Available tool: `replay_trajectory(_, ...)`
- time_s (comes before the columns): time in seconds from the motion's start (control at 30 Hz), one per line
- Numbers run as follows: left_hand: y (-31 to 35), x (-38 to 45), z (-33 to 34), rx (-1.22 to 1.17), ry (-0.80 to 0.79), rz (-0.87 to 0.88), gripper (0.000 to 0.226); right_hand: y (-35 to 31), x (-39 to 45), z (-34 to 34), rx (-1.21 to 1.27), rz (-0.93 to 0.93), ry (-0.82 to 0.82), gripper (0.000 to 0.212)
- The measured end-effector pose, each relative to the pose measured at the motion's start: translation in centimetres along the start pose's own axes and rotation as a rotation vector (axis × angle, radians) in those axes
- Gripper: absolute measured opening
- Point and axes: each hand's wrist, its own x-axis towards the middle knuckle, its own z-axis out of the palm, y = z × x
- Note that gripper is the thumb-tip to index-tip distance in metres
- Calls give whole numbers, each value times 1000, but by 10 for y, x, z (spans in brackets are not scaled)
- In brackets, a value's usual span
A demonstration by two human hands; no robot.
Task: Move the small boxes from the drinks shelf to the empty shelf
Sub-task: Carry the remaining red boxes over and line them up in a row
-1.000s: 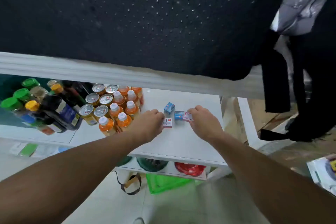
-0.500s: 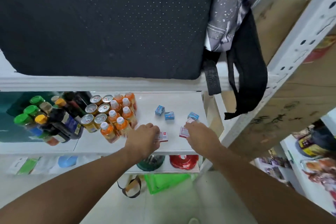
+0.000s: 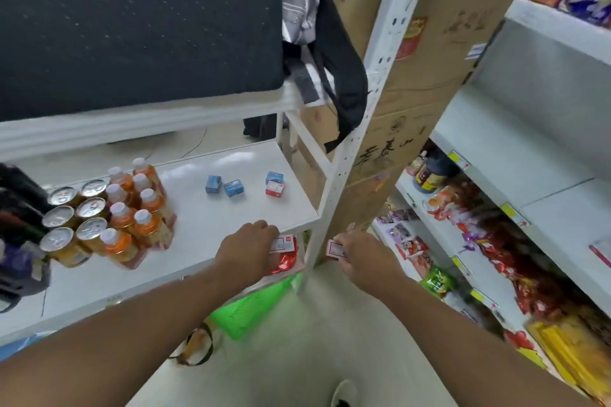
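At the drinks shelf's (image 3: 205,231) front edge, the left hand (image 3: 246,249) pinches one red-and-white box (image 3: 283,243) and the right hand (image 3: 363,256) pinches another (image 3: 334,248) just past the corner post. Farther back on the shelf lie two blue boxes (image 3: 213,183), then a blue box stacked on a red one (image 3: 275,184), with orange bottles (image 3: 139,208) and cans (image 3: 71,218) on the left.

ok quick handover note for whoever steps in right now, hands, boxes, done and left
Left hand grips a small red-and-white box at the drinks shelf's front edge.
Right hand grips a small pink-and-white box, already off the shelf.
On the shelf: two small blue boxes, plus a blue box stacked on a red-and-white one.
Done: none placed. Left: carry these two to the empty grey shelf, then the rest.
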Motion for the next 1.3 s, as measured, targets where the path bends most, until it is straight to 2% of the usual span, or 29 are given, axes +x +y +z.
replay_trajectory(0.1, 37, 11, -1, 41, -23, 113, 43, 32, -35, -11, 4, 70, -9, 23)
replay_trajectory(0.23, 91, 22, 9, 108, -40, 240, 37, 75, -81, -25, 7, 188, 2, 10)
replay_trajectory(0.33, 144, 34, 12, 145, -36, 348, 32, 112, -113, -29, 40, 302, 42, 13)
replay_trajectory(0.53, 259, 63, 23, 133, -59, 482, 30, 198, -191, -42, 128, 474, 94, 42)
replay_trajectory(0.63, 315, 74, 28, 123, -54, 547, 26, 241, -219, -48, 120, 537, 93, 43)
replay_trajectory(1.0, 473, 93, 56, 247, -88, 689, 32, 360, -281, -48, 174, 643, 158, 42)
replay_trajectory(1.13, 514, 100, 69, 266, -115, 762, 27, 392, -294, -36, 191, 669, 155, 42)
replay_trajectory(1.3, 548, 115, 79, 309, -131, 837, 32, 425, -299, -28, 187, 726, 156, 38)
